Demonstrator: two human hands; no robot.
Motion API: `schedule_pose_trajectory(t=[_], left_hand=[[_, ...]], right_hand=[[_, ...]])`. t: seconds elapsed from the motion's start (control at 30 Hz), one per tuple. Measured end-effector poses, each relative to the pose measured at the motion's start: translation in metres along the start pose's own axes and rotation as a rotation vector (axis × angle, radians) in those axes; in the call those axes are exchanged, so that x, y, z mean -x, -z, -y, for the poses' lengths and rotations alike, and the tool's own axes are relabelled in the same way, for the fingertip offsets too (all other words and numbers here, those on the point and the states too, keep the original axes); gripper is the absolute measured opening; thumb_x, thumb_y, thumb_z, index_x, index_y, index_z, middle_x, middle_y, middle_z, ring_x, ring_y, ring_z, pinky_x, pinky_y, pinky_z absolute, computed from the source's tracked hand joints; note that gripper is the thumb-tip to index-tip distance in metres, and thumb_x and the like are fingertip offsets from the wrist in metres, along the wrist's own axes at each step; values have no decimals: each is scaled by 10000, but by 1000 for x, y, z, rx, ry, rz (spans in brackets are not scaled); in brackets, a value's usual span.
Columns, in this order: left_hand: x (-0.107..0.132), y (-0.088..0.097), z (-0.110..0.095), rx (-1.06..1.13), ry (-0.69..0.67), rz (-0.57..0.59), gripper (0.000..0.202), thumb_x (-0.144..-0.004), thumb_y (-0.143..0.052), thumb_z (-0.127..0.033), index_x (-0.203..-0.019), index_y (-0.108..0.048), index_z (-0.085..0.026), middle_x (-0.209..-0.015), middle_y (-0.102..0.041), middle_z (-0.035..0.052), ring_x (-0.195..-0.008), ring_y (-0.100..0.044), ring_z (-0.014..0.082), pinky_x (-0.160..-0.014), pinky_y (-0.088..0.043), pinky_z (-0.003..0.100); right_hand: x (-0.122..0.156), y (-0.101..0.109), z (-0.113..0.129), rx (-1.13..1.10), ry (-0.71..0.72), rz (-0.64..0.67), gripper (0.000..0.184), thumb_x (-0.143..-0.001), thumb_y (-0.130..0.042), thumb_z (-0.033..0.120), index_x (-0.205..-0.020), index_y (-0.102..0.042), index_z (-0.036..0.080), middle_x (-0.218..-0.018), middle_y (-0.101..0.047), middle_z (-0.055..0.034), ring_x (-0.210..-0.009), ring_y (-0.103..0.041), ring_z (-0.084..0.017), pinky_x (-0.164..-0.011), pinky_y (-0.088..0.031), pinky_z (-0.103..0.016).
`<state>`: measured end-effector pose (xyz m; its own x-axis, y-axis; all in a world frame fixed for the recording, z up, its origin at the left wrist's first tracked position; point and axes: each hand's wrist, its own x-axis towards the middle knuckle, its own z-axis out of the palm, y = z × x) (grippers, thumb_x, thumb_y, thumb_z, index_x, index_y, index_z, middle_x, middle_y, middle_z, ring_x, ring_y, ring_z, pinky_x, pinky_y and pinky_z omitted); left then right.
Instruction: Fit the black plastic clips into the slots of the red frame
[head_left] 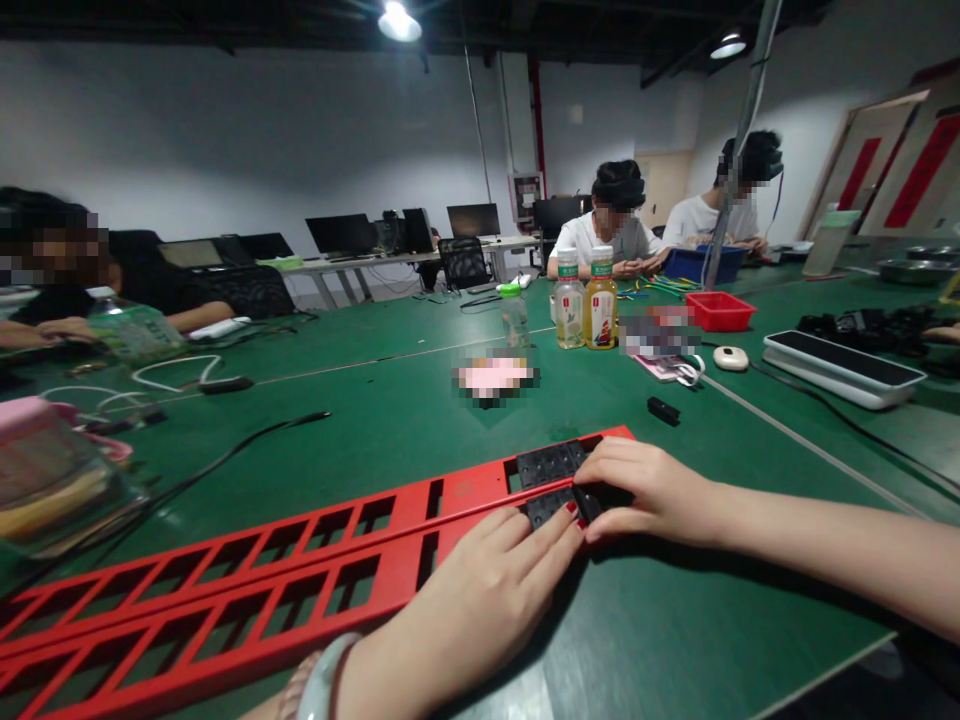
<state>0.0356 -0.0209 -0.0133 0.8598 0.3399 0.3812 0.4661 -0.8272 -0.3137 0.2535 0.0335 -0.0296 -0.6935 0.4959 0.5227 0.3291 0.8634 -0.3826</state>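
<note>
Two long red slotted plastic rails (pixel 330 565) lie side by side across the table, running from the lower left to the centre. Near their right end, flat black ridged blocks (pixel 551 463) are set into the rails. My left hand (pixel 487 580) reaches over the near rail. Its fingers are stretched out, with the tips resting on a black block at the end. Pinched between the thumb and fingers of my right hand (pixel 645 490) is a small black block (pixel 589 503) at the same end, partly covered by the fingers. Both hands almost meet there.
Beyond the rails lie a small black part (pixel 664 410) and a pink item (pixel 491 378). Two drink bottles (pixel 585 315), a red tray (pixel 720 311) and a white device (pixel 844 368) stand farther back. Black cable (pixel 247 445) trails at left near a jar (pixel 56 480). Other people sit around the table.
</note>
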Motion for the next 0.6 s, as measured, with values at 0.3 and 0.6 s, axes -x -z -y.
schedule_pose_trajectory(t=[0.3,0.6], left_hand=[[2,-3,0,-15,4,18,311,-857,-360,-114,-1118,-530,-111,-1095,-604,107,-796,-586,180,-692,-513,338],[2,-5,1,-9,15,18,315,-834,-380,-114,-1107,-537,-120,-1129,-589,100,-804,-589,182,-708,-515,352]], right_hand=[[-1,0,-2,-11,-7,-3,414,-712,-610,472,-952,-595,134,-889,-637,-90,-851,-576,-182,-766,-466,-309],[-3,-1,-5,-21,3,7,388,-726,-601,461,-930,-612,131,-858,-640,-85,-822,-578,-170,-754,-458,-299]])
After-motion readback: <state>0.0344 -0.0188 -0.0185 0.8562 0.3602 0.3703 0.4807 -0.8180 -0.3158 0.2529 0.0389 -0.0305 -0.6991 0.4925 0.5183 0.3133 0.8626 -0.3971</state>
